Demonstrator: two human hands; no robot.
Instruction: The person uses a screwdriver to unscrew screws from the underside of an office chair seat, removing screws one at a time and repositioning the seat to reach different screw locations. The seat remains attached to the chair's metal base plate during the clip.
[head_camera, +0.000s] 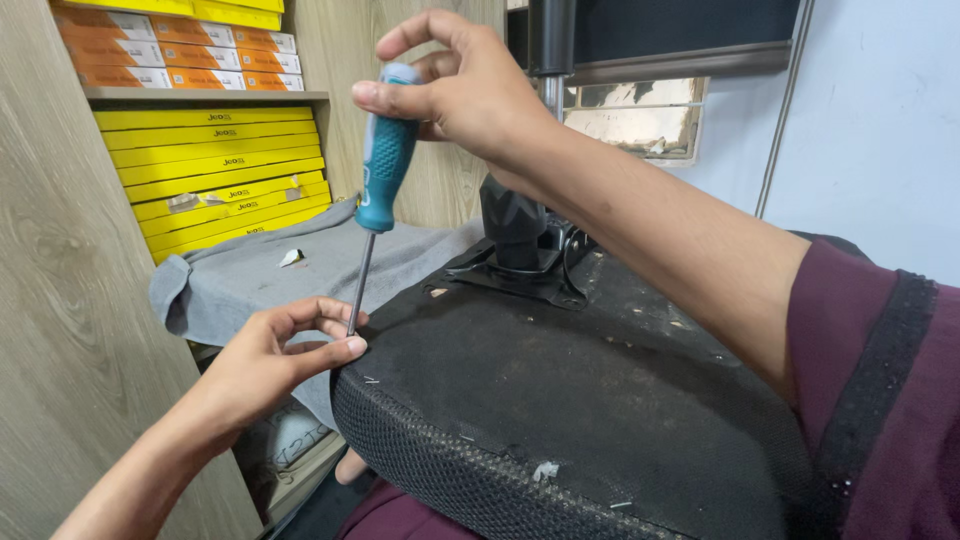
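Observation:
A black chair seat (560, 410) lies upside down in front of me, its mesh edge toward me and staples along the rim. My right hand (455, 85) grips the teal handle of a screwdriver (383, 160), held nearly upright. The thin metal shaft runs down to the seat's left edge. My left hand (275, 355) pinches the shaft near its tip, fingers resting against the seat's rim. The tip itself is hidden behind my fingers.
A black metal mounting plate with a post (520, 245) is bolted to the seat's underside. A grey cloth (260, 275) covers a surface at left. Yellow and orange flat boxes (215, 160) fill wooden shelves behind. A white wall stands at right.

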